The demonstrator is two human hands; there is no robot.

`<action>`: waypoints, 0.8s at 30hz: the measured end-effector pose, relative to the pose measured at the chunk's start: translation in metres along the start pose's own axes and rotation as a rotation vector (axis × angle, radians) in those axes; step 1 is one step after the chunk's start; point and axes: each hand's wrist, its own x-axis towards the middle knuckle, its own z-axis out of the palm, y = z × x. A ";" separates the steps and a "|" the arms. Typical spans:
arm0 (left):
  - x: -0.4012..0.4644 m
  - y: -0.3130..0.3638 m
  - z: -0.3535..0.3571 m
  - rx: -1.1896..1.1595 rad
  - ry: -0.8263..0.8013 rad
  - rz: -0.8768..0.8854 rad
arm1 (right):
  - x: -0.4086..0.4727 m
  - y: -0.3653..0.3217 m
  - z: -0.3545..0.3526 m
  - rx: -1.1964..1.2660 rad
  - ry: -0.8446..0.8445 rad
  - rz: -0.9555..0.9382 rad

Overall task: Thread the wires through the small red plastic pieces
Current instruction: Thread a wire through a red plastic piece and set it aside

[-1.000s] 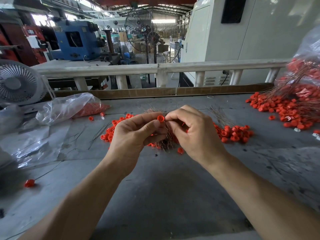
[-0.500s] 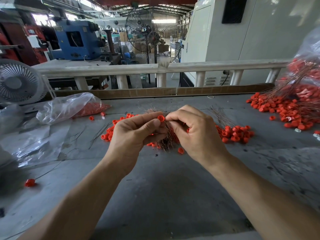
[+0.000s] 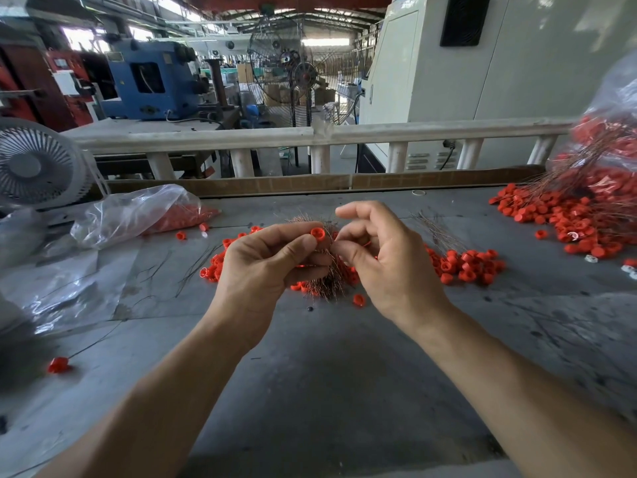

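A grey tabletop [image 3: 310, 374] is stretching out in a factory hall, with a white railing [image 3: 310, 134] running along its far side. Above its middle, the left hand [image 3: 262, 267] is pinching a small red plastic piece [image 3: 317, 233] between thumb and forefinger, its grip curled tight around it and around a bundle of thin wires [image 3: 329, 277] that is hanging below. The right hand [image 3: 386, 263] is hovering just beside the piece, its fingers loosely curled; whether its grip is holding a wire I cannot tell. Loose red pieces [image 3: 465, 265] are lying heaped on the tabletop behind the hands, and a larger heap [image 3: 579, 222] is spilling from a plastic bag [image 3: 620, 108] at far right. A clear bag [image 3: 138, 212] is lying at left, near a small fan [image 3: 34, 167].
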 end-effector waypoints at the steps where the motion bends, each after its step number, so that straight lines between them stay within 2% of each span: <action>1: 0.000 0.001 0.000 -0.001 -0.004 0.002 | 0.000 0.001 0.000 0.008 -0.014 0.012; 15: 0.001 -0.001 -0.001 -0.103 -0.043 -0.034 | 0.001 0.011 0.004 0.055 -0.100 0.057; 20: 0.002 0.001 -0.001 -0.176 -0.025 -0.031 | 0.001 0.016 0.000 -0.030 -0.167 0.041; 22: 0.002 0.002 0.000 -0.188 0.013 -0.004 | 0.005 0.019 -0.006 -0.057 -0.154 0.047; 24: 0.003 0.004 0.000 -0.187 0.052 0.041 | 0.009 0.024 -0.015 -0.114 -0.064 0.087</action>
